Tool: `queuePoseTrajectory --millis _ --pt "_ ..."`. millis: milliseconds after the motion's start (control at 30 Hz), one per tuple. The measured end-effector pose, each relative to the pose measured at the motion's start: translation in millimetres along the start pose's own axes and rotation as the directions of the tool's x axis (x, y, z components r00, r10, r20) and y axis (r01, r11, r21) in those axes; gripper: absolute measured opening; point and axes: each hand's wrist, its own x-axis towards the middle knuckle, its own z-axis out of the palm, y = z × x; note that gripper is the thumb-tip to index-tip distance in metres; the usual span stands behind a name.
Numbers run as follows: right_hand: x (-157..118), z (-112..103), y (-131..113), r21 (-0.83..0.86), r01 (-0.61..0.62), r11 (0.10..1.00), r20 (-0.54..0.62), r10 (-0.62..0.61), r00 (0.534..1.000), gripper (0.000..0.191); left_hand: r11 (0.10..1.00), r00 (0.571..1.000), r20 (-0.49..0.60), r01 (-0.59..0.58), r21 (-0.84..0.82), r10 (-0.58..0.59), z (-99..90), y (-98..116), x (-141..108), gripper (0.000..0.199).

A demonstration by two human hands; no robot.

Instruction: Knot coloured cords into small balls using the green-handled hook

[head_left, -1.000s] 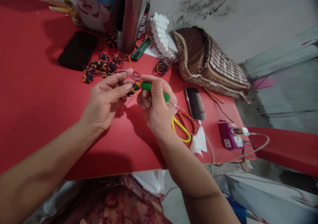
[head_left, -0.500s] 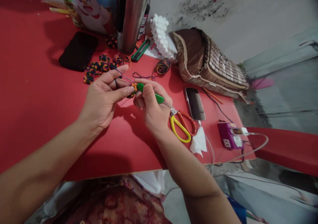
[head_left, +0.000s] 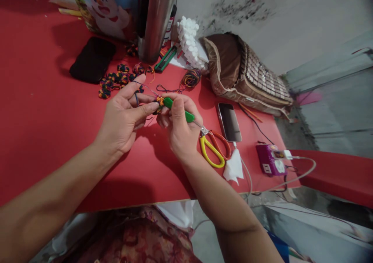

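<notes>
Between thumb and fingers, my left hand [head_left: 124, 117] pinches a small crocheted piece [head_left: 159, 103] of orange and dark yarn. A strand of yarn [head_left: 142, 85] runs over its raised index finger down to the piece. My right hand [head_left: 183, 123] is closed around a crochet hook [head_left: 186, 115] with a green handle, thumb pressed on top. The hook's working tip is at the piece and too small to make out. Just right of my right hand lie scissors [head_left: 214, 150] with one yellow and one red handle. Several small crocheted pieces [head_left: 113, 80] rest beyond my left hand.
A yarn bundle [head_left: 191, 77], a green box cutter [head_left: 165, 59] and a metal cylinder [head_left: 155, 26] stand or lie farther back. To the right are a phone [head_left: 229, 122], white tissue [head_left: 234, 166], a purple power block [head_left: 269, 160] and cables. A brown cushion [head_left: 247, 68] leans against the wall.
My left index finger has drawn slightly left and down, shifting the strand. The hook handle and crocheted piece have moved a little to the right.
</notes>
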Motion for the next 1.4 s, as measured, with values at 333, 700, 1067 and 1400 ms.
queuePoseTrajectory --millis 333,700,1067,1400 --pt "5 -3 0 0.058 -0.089 0.994 -0.061 0.093 0.994 0.039 0.987 0.987 0.023 -0.159 0.012 0.158 1.0 -11 1 0.055" --pt "2 2 -1 -0.037 -0.057 0.998 -0.043 0.055 0.998 0.042 0.996 0.996 0.004 -0.091 -0.007 0.091 3.4 -6 -4 0.046" --pt "1 2 0 -0.051 -0.054 0.997 -0.045 0.052 0.998 0.043 0.995 0.995 -0.004 -0.098 -0.023 0.098 8.1 -2 -7 0.047" --pt "-4 -9 -12 -0.39 0.137 0.911 0.128 -0.093 0.987 0.033 0.994 0.995 -0.006 -0.103 0.028 0.103 4.9 1 -3 0.049"
